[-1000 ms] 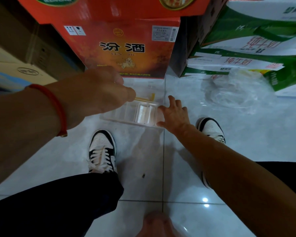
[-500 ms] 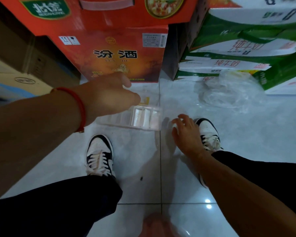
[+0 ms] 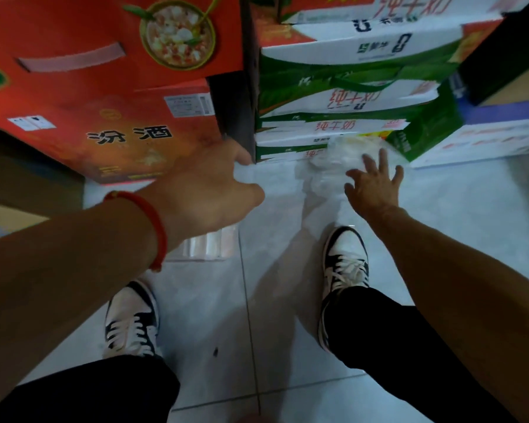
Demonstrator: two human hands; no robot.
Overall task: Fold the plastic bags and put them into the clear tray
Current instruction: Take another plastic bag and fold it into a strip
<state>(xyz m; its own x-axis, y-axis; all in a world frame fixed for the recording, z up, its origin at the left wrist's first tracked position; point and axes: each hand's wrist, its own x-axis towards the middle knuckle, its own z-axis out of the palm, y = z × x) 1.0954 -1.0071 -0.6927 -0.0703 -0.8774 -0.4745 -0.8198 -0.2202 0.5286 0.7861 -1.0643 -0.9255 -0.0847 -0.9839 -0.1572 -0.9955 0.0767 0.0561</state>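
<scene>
A crumpled heap of clear plastic bags [image 3: 324,166] lies on the tile floor against the green-and-white cartons. My right hand [image 3: 374,187] reaches onto its right side with fingers spread and straight, fingertips over the plastic. The clear tray [image 3: 209,245] sits on the floor to the left, holding pale folded pieces; my left hand and wrist cover most of it. My left hand [image 3: 208,190] hovers above the tray with its back toward me, fingers loosely bent, and nothing shows in it.
Red cartons [image 3: 104,132] are stacked at the back left, green-and-white milk cartons [image 3: 348,117] at the back right, with a dark gap between them. My two black-and-white shoes [image 3: 132,322] [image 3: 345,264] stand on the pale tiles below the tray and bags.
My right hand has left the tray's right edge and travelled right and forward onto the bag heap. The left hand stays over the tray. The view has swung toward the bags.
</scene>
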